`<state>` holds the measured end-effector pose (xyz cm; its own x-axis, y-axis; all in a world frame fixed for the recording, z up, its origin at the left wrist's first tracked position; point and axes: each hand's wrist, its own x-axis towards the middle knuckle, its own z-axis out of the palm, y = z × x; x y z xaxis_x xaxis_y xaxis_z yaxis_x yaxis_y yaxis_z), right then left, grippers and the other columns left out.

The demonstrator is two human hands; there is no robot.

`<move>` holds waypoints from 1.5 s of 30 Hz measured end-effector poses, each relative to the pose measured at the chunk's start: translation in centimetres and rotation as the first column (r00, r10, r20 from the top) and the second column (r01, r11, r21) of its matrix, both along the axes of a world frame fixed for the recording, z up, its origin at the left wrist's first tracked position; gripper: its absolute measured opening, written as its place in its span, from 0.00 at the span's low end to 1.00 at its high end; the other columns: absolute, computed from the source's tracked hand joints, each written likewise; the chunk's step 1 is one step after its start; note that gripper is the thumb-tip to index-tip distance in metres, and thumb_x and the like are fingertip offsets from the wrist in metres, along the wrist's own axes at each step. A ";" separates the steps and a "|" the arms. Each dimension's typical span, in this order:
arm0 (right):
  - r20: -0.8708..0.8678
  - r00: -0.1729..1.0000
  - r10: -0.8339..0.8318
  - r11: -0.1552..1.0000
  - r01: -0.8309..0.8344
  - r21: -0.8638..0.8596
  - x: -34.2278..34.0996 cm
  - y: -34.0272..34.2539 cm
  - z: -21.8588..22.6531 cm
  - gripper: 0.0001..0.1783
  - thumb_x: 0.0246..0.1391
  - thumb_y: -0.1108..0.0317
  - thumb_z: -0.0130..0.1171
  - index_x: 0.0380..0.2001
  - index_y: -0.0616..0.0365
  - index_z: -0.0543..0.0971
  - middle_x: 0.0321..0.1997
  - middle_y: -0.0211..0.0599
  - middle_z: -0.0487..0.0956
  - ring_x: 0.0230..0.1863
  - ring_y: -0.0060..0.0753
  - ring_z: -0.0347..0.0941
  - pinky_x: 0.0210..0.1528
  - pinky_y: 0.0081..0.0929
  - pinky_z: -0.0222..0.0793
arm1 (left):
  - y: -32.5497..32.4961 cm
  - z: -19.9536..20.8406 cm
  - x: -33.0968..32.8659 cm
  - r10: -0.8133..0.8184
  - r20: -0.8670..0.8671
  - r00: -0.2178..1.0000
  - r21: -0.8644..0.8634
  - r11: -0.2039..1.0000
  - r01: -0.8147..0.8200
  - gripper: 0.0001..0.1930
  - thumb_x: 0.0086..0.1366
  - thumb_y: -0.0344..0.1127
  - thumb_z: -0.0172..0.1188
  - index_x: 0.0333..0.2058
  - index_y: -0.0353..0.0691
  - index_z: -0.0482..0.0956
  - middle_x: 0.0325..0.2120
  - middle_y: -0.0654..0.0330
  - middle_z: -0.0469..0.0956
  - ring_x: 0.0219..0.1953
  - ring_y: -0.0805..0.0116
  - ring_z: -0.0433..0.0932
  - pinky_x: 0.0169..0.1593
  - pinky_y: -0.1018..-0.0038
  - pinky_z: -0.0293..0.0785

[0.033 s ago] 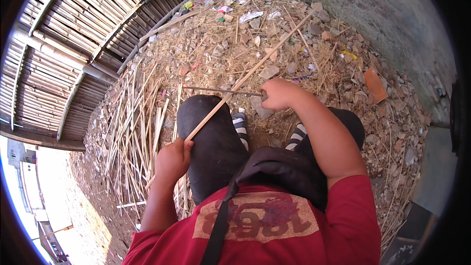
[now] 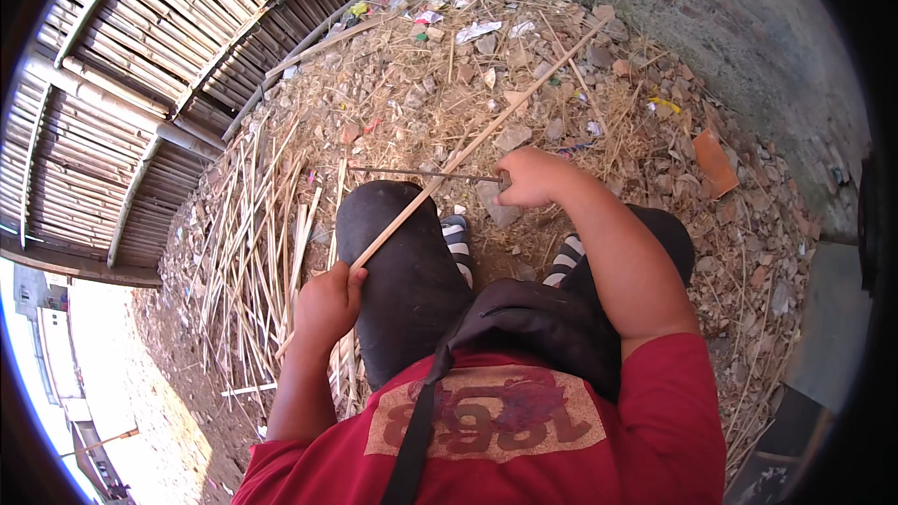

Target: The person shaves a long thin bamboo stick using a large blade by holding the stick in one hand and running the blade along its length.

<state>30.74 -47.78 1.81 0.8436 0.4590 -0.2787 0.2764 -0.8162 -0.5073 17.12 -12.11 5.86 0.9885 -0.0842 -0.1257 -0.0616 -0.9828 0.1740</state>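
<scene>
My left hand is closed round the lower part of a long, pale bamboo strip, beside my left knee. From there the strip slants over the dark trouser leg and runs up and right above the rubble. My right hand grips the handle of a long knife, its blade seen edge-on as a thin dark line pointing left. The blade crosses the strip just beyond my left knee and seems to touch it. Most of the handle is hidden in my fist.
Many loose bamboo strips lie left of my legs. Broken stones and straw cover the ground, with an orange tile piece at right. A bamboo-slat wall stands at left, a brick wall at right. Litter lies at the far end.
</scene>
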 end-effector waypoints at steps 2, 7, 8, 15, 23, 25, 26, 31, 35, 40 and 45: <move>-0.250 0.952 -0.177 0.980 0.195 0.047 0.9 -1.3 0.9 0.32 0.45 0.55 0.67 0.51 0.66 0.80 0.43 0.55 0.84 0.44 0.48 0.82 0.49 0.40 0.77 | 0.5 -0.3 0.3 -0.011 0.002 1.000 -0.032 0.999 0.011 0.21 0.74 0.50 0.51 0.29 0.36 0.73 0.23 0.41 0.78 0.30 0.36 0.78 0.35 0.44 0.71; -0.235 0.919 -0.317 0.942 0.334 0.040 1.2 -2.5 0.3 0.30 0.44 0.56 0.66 0.49 0.63 0.81 0.45 0.55 0.83 0.49 0.52 0.80 0.53 0.43 0.75 | 0.6 -0.2 0.4 -0.036 0.017 0.999 -0.044 0.998 0.037 0.21 0.73 0.49 0.51 0.30 0.36 0.73 0.24 0.41 0.78 0.31 0.35 0.78 0.36 0.43 0.71; -0.139 0.957 -0.254 0.965 0.260 0.028 0.9 -2.1 -0.2 0.30 0.43 0.56 0.66 0.50 0.63 0.81 0.45 0.55 0.83 0.49 0.52 0.81 0.53 0.43 0.75 | 0.4 -0.2 0.4 -0.041 0.012 0.999 -0.034 0.999 0.041 0.20 0.73 0.49 0.51 0.30 0.36 0.73 0.24 0.41 0.78 0.31 0.35 0.78 0.36 0.43 0.71; -0.175 0.983 -0.048 0.997 0.057 0.048 0.4 -0.5 0.4 0.32 0.43 0.56 0.66 0.53 0.60 0.81 0.46 0.54 0.83 0.48 0.53 0.80 0.51 0.42 0.75 | 1.0 -0.5 0.5 -0.028 -0.027 0.999 -0.093 0.995 0.026 0.21 0.74 0.48 0.50 0.30 0.35 0.73 0.24 0.40 0.78 0.32 0.34 0.78 0.36 0.43 0.70; -0.061 0.985 -0.162 0.983 0.166 0.076 0.2 -0.7 -0.7 0.32 0.42 0.56 0.66 0.50 0.64 0.81 0.44 0.57 0.83 0.48 0.53 0.80 0.50 0.41 0.76 | 0.0 0.1 0.4 0.024 -0.029 0.999 -0.073 0.997 -0.026 0.21 0.74 0.50 0.50 0.29 0.36 0.73 0.24 0.39 0.78 0.31 0.34 0.77 0.36 0.43 0.70; -0.067 0.998 -0.011 1.000 0.012 0.016 -0.3 0.5 -0.2 0.31 0.41 0.56 0.65 0.48 0.65 0.82 0.44 0.57 0.83 0.49 0.54 0.80 0.51 0.42 0.76 | -0.1 0.0 0.4 0.035 -0.027 0.999 -0.068 0.997 -0.037 0.22 0.74 0.50 0.51 0.29 0.36 0.73 0.23 0.39 0.77 0.30 0.33 0.77 0.35 0.43 0.69; -0.070 0.995 0.067 0.998 -0.068 -0.009 -0.5 0.8 -0.1 0.30 0.41 0.56 0.65 0.47 0.65 0.82 0.44 0.57 0.83 0.49 0.55 0.80 0.51 0.42 0.76 | 0.1 -0.1 0.5 0.023 -0.022 0.999 -0.082 0.996 -0.025 0.22 0.74 0.50 0.51 0.29 0.37 0.73 0.24 0.39 0.78 0.30 0.33 0.77 0.35 0.43 0.69; -0.547 0.828 -0.126 0.931 0.289 0.224 2.1 -4.5 -3.4 0.18 0.46 0.59 0.72 0.34 0.60 0.82 0.19 0.34 0.78 0.18 0.21 0.74 0.24 0.26 0.71 | 0.3 -0.6 0.5 0.036 0.012 0.999 -0.101 0.994 -0.035 0.21 0.73 0.50 0.52 0.29 0.37 0.74 0.24 0.40 0.79 0.30 0.34 0.78 0.34 0.43 0.70; -0.377 0.893 -0.246 0.944 0.309 0.115 0.8 -2.6 -1.0 0.27 0.46 0.55 0.72 0.45 0.63 0.82 0.26 0.41 0.82 0.25 0.33 0.79 0.31 0.33 0.75 | -0.4 -0.2 0.1 0.054 0.041 0.998 -0.058 0.997 -0.051 0.22 0.73 0.51 0.51 0.29 0.37 0.74 0.24 0.40 0.79 0.30 0.35 0.78 0.35 0.43 0.71; 0.055 0.998 -0.032 0.999 0.033 -0.012 -0.1 -1.1 -0.1 0.27 0.40 0.56 0.66 0.44 0.62 0.83 0.34 0.49 0.84 0.39 0.47 0.82 0.43 0.41 0.77 | -0.9 0.2 0.1 0.053 0.029 0.998 -0.022 0.998 -0.052 0.22 0.73 0.52 0.51 0.29 0.37 0.74 0.24 0.39 0.79 0.30 0.35 0.78 0.35 0.42 0.71; -0.187 0.961 -0.206 0.975 0.218 0.047 1.8 -3.4 -0.6 0.26 0.40 0.58 0.65 0.43 0.61 0.83 0.39 0.52 0.84 0.43 0.50 0.82 0.47 0.42 0.77 | 0.3 -0.4 0.7 0.028 0.009 1.000 -0.093 0.995 -0.027 0.23 0.73 0.51 0.52 0.28 0.36 0.74 0.23 0.39 0.78 0.30 0.34 0.78 0.35 0.43 0.70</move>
